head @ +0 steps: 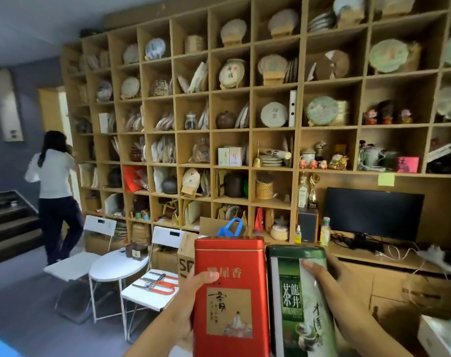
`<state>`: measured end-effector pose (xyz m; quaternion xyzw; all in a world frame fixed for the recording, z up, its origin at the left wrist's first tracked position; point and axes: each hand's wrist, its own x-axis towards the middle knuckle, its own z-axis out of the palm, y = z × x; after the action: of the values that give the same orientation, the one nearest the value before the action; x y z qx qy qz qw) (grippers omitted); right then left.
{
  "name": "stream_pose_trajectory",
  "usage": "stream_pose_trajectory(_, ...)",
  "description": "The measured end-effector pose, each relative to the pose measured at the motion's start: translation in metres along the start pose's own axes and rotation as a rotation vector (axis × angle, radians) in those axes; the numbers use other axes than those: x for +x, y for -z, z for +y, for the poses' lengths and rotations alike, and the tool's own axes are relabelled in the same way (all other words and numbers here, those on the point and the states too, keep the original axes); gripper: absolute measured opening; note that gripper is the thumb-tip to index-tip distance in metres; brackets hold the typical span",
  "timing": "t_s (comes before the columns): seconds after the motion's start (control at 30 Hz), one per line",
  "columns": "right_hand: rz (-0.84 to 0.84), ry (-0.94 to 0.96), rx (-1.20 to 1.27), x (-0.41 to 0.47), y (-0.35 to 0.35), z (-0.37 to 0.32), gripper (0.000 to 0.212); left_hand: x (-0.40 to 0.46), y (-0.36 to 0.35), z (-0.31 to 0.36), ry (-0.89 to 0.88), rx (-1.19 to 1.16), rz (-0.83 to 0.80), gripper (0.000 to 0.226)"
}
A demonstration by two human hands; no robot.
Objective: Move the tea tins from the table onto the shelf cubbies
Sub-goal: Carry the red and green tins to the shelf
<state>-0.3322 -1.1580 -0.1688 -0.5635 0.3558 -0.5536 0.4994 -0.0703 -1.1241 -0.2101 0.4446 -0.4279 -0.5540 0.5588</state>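
Two tea tins are in view, both held upright and side by side, just touching or nearly so, low in the frame in front of the shelf wall. The red tin [230,297] is in the left hand [187,302], whose grip is pinched on it: the thumb lies across the front face, the fingers are hidden behind. The green tin [300,302] is in the right hand [327,282], grip likewise clamped on it, thumb on the front, fingers wrapped round the right side. Neither tin rests on any surface or in a cubby.

The shelf [250,130] is a wooden grid of open cubbies filling the wall; most hold wrapped round tea cakes, pots, jars and small boxes. Exact cubby count cannot be told, as the grid runs past the frame.

Below the shelf: two white folding chairs [165,287], one small round white table [117,265] between them. One pair of orange-handled cutters [158,282] lies on the nearer chair seat. One dark monitor [373,212] stands on a wooden counter at right. One second person [55,191], in a white top and dark trousers, stands at the shelf's far left end, facing away
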Motion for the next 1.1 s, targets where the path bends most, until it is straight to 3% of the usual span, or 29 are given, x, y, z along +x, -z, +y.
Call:
stream_pose_trajectory(0.1, 0.015, 0.005, -0.009, 0.072, 0.026, 0.007, 0.019, 0.063, -0.02, 0.009, -0.019, 0.006, 0.039, 0.091)
stream_pose_trajectory(0.27, -0.043, 0.016, -0.008, 0.186, 0.047, 0.021, 0.035, 0.156, -0.032, 0.022, -0.075, 0.027, 0.121, 0.092)
stream_pose_trajectory(0.37, -0.076, -0.018, 0.014, 0.238, 0.048, 0.041, 0.018, 0.201, -0.025, 0.02, -0.055, 0.017, 0.157, 0.099)
stream_pose_trajectory(0.53, -0.103, -0.042, 0.034, 0.32, 0.035, 0.082, 0.016, 0.275, 0.0, 0.02, -0.035, 0.024, 0.16, 0.102)
stream_pose_trajectory(0.8, -0.153, -0.021, 0.038, 0.467, -0.032, 0.129, 0.032, 0.414, 0.087, 0.038, -0.087, -0.03, 0.212, 0.123)
stream_pose_trajectory(0.97, -0.239, 0.032, 0.025, 0.551, -0.1, 0.144, 0.074, 0.467, 0.15, 0.066, -0.165, -0.032, 0.283, 0.117)
stream_pose_trajectory(1.1, -0.311, 0.058, 0.046, 0.595, -0.166, 0.16, 0.062, 0.479, 0.202, 0.084, -0.223, -0.068, 0.388, 0.101)
